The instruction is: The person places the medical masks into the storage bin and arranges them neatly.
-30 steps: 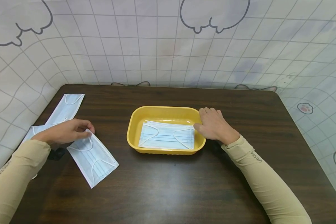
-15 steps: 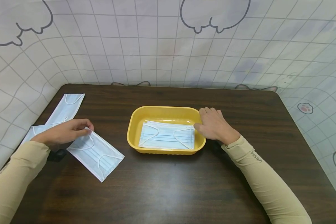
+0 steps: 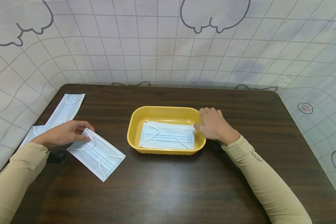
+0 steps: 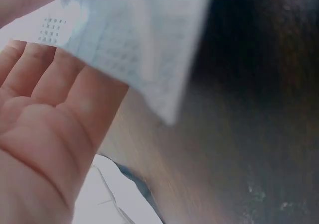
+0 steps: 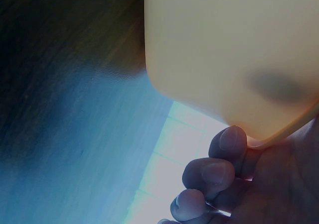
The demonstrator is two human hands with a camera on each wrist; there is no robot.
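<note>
My left hand (image 3: pixel 68 133) pinches a light blue face mask (image 3: pixel 99 155) at its upper left corner, thumb on top and fingers beneath. In the left wrist view the mask (image 4: pixel 134 40) lies between the thumb and the straighter fingers (image 4: pixel 75 84). My right hand (image 3: pixel 217 126) grips the right end of a yellow plastic tray (image 3: pixel 168 110), thumb over the rim and fingers curled outside. The right wrist view shows those fingers (image 5: pixel 217 174) against the tray's outer wall (image 5: pixel 229 45). A small stack of face masks (image 3: pixel 168 137) lies flat inside the tray, ear loops on top.
Further face masks (image 3: pixel 65 109) lie overlapping at the table's left edge, partly hidden behind the left hand and sleeve. The dark wooden table (image 3: pixel 168 193) backs onto a white gridded cloth (image 3: pixel 156 46) with cartoon outlines.
The held mask's free end has swung right and slightly up, mostly in the first half second. The left hand has shifted only slightly; the right hand and tray stay put.
</note>
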